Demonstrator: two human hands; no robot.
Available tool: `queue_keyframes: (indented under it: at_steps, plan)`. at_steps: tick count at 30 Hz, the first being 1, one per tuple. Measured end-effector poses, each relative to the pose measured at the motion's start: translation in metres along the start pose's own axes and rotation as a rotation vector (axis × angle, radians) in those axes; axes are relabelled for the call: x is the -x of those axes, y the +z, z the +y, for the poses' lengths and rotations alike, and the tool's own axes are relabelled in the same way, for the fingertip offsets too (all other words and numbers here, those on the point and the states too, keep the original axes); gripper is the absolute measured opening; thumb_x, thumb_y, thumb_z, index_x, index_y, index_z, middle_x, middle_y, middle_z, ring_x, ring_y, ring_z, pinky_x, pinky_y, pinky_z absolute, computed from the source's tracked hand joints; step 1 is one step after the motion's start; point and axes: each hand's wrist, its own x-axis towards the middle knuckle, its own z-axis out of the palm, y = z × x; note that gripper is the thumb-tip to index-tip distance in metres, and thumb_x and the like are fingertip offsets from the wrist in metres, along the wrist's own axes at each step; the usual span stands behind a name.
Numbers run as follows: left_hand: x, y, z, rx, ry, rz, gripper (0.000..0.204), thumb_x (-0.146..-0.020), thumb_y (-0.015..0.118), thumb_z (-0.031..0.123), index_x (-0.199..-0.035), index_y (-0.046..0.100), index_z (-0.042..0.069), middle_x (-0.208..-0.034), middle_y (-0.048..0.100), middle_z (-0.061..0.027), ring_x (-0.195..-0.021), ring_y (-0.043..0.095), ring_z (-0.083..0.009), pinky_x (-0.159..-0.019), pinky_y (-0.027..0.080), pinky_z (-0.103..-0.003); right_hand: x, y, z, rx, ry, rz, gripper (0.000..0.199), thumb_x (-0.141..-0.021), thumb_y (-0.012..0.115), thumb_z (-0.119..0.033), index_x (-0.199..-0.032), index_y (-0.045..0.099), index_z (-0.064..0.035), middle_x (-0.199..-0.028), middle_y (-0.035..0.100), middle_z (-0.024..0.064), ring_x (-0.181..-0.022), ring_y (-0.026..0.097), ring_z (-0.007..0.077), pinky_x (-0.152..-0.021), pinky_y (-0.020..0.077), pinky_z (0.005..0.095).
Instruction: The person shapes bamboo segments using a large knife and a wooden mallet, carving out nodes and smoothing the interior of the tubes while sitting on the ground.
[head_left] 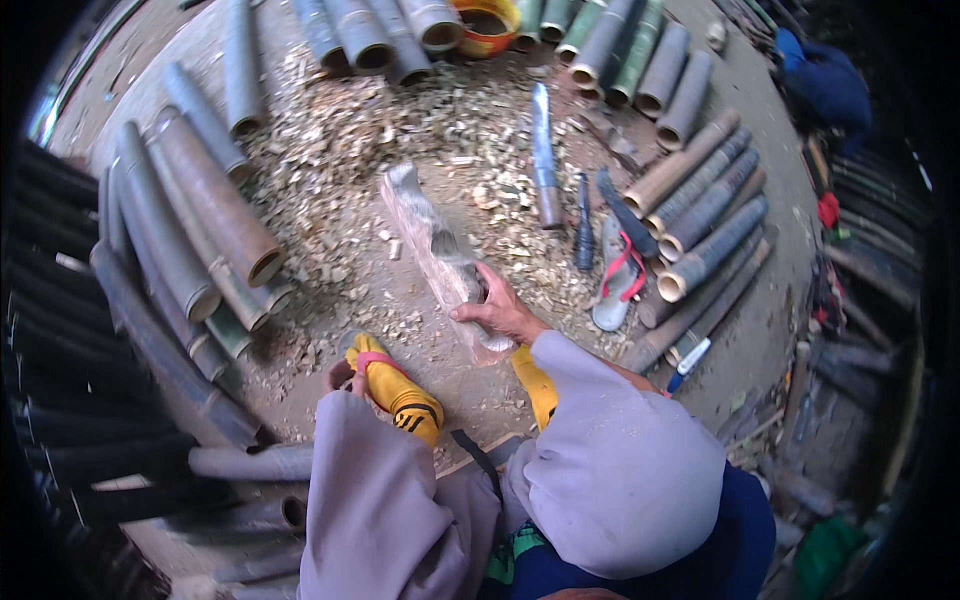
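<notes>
My right hand (503,309) is closed around the near end of a wooden block (428,240) with a wavy, scooped upper face. The block slants away from me to the far left, over the ground between my feet. My left hand (343,379) is beside my left foot, which wears a yellow sock (395,393) and a sandal with a red strap. Grey trousers over my knee hide most of that hand, so its grip is unclear. Right of the block, a loose sandal (611,290) with a red strap lies near a dark turned handle (584,235) and a bluish metal blade (543,140).
Pale wood chips (330,180) cover the ground ahead. Cut bamboo tubes (215,190) lie at the left, across the back and in a stack (700,215) at the right. An orange-yellow bucket (487,30) stands at the back. A blue-and-white marker (688,366) lies by my right knee.
</notes>
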Motion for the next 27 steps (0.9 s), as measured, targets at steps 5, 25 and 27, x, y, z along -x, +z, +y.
queue_keyframes:
  at_steps: [5,25,27]
  plan:
    - [-0.036,0.003,-0.013,0.103,0.306,-0.05,0.035,-0.08,0.069,0.011,-0.111,0.056,0.001,-0.097,0.062,-0.0095,-0.091,0.059,-0.0191,-0.084,0.046,-0.03,0.02,-0.078,-0.045,0.154,-0.167,0.438,0.1,-0.06,0.085,-0.029,-0.138,0.03,-0.0004,-0.126,0.049,0.0225,-0.113,0.054,0.0316,-0.096,0.0462,0.0401]
    - [-0.001,0.048,0.018,-0.145,0.346,-0.011,0.023,-0.075,0.064,0.006,-0.098,0.062,0.0,-0.08,0.059,-0.0039,-0.071,0.053,-0.0122,-0.067,0.044,-0.026,-0.037,-0.324,-0.039,1.058,-0.126,0.608,0.055,-0.078,0.064,-0.017,-0.127,0.047,0.0024,-0.117,0.056,0.0286,-0.112,0.052,0.0415,-0.098,0.041,0.0435]
    - [-0.001,0.046,0.018,-0.184,0.351,-0.016,0.024,-0.075,0.064,0.007,-0.097,0.062,0.0,-0.079,0.058,-0.004,-0.071,0.053,-0.0123,-0.066,0.043,-0.026,-0.071,-0.326,-0.026,1.124,0.027,0.534,0.062,-0.079,0.064,-0.017,-0.133,0.041,0.0005,-0.12,0.054,0.0293,-0.113,0.05,0.0438,-0.098,0.04,0.0452]
